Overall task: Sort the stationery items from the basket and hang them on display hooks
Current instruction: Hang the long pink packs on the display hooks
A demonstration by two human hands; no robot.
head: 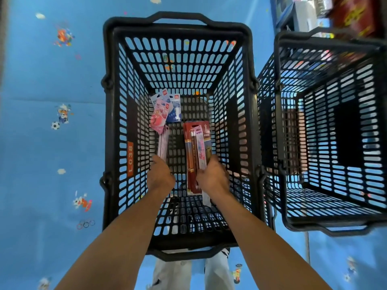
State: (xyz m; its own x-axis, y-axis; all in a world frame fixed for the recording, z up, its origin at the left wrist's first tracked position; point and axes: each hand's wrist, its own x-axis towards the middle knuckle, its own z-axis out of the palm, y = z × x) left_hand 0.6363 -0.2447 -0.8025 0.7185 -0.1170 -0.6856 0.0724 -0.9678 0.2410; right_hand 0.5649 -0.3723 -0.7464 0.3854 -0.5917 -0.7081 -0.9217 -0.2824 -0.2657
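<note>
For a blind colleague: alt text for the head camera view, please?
A person's two hands reach into a black plastic basket on a blue floor: the left hand grips slim pink packs, the right hand grips red pencil packs. Pink and blue blister cards lie farther in; a second black basket stands to the right.

An orange label on the basket wall at 9 o'clock is showing "L038"; print on the packs is blurring unreadably.

Inside the black basket, left hand grips pink packets; right hand holds red pencil packs.
</note>
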